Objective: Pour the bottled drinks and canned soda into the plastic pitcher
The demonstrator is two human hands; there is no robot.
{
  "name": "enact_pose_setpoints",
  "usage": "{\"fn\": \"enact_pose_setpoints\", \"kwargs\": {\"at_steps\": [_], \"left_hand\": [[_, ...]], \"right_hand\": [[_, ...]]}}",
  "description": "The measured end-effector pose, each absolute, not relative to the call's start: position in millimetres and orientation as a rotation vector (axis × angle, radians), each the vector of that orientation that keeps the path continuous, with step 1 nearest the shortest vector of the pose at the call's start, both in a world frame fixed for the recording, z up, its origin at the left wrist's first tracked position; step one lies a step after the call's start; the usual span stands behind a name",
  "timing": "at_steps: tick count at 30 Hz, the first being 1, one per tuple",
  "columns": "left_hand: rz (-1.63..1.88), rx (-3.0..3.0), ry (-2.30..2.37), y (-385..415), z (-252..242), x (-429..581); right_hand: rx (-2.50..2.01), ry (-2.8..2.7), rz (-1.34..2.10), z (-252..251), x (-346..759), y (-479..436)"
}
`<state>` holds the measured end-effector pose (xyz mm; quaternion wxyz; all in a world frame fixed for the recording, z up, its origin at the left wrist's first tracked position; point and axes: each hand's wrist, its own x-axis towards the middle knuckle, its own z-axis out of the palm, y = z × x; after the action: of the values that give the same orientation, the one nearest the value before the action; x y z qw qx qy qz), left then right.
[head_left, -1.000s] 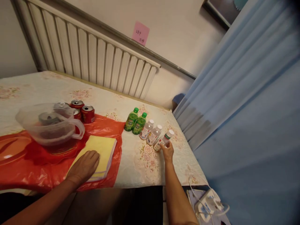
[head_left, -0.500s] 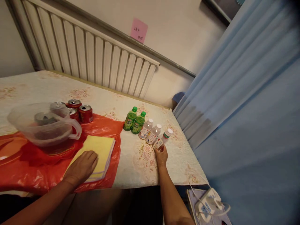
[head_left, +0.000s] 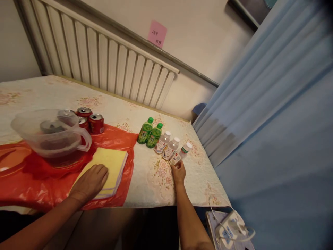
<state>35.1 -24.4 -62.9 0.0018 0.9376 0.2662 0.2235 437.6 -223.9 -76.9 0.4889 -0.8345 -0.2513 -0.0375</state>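
My left hand lies palm down on a folded yellow cloth, its fingers resting on top without gripping. My right hand has thumb and fingers closed around the lower end of a clear bottle with a white cap, a green band and a pale label. Left of that bottle stand two white-capped clear bottles with printed labels. Two green drink bottles continue the row. My right palm and part of the held bottle's base are hidden.
A red plastic bag lies under the cloth and a translucent handled jug. Several red cans stand behind the jug. A blue curtain hangs on the right, above a white power strip with cables.
The camera view has shifted slightly. Both hands stay where they were, the left on the cloth and the right at the bottle.
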Motion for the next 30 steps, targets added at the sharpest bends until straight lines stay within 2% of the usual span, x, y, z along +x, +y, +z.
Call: {"fn": "enact_pose_setpoints", "kwargs": {"at_steps": [30], "left_hand": [[0.726, 2.991, 0.837, -23.3, -66.4, 34.0]], "right_hand": [[-2.054, -0.612, -0.134, -74.3, 434.2, -223.9]]}}
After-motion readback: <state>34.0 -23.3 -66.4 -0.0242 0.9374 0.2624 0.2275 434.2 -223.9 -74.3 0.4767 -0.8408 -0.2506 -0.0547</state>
